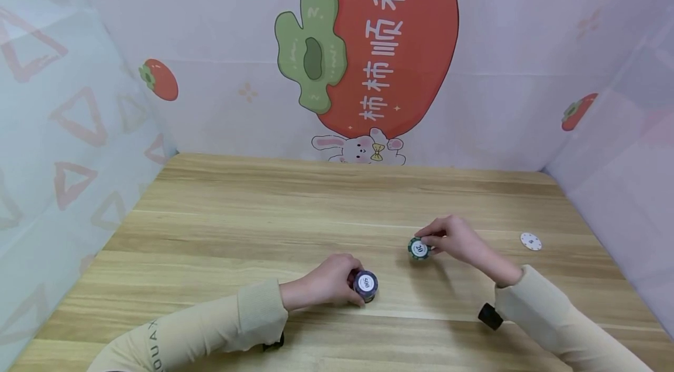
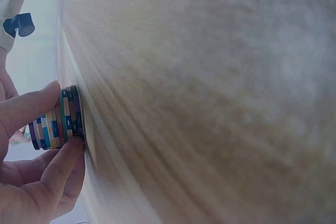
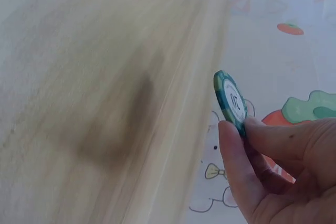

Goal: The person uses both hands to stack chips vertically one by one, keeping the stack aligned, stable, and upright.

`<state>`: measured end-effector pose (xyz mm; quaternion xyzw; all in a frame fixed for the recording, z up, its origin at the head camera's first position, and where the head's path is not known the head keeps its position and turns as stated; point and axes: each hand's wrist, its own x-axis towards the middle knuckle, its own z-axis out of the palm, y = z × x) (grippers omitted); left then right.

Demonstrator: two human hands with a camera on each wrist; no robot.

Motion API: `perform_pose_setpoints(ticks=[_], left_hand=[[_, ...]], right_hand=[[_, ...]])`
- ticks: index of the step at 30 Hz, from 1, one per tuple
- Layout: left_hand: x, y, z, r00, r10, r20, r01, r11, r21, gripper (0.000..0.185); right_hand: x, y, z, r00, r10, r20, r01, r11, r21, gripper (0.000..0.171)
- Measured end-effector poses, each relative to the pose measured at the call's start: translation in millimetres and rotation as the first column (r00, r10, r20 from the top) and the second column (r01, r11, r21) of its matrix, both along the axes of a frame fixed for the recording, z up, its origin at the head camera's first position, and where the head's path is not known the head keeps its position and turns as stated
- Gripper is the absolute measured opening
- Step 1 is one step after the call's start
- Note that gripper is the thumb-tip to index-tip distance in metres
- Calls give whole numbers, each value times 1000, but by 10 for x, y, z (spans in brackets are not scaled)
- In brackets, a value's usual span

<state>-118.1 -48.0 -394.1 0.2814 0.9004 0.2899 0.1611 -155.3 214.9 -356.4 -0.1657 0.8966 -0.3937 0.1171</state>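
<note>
While the left hand [image 1: 327, 285] clasps a chip stack [image 1: 365, 285] on the table [image 1: 221, 226], the right hand [image 1: 457, 240] pinches a green chip [image 1: 418, 248] just right of that stack.

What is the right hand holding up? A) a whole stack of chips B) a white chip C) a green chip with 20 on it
C: the right hand pinches a single green chip marked 20, lifted off the wooden table.
</note>
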Motion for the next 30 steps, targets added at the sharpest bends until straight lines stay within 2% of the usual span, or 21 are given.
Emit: perform_pose_setpoints(ticks=[5, 13, 21, 30], left_hand=[[0, -1, 2, 1000, 2, 7, -2, 1000, 2, 41], [-11, -3, 13, 1000, 2, 27, -2, 1000, -2, 41], [-17, 2, 29, 999, 6, 42, -6, 1000, -9, 40], [-13, -9, 18, 998, 4, 61, -6, 999, 33, 39]], right_hand=[[7, -51, -18, 993, -6, 114, 17, 996, -92, 17], [64, -198, -24, 970, 23, 242, 23, 983, -184, 22], [127, -367, -59, 947, 57, 317, 29, 966, -258, 23], [177, -479, -160, 929, 97, 357, 23, 948, -319, 25]])
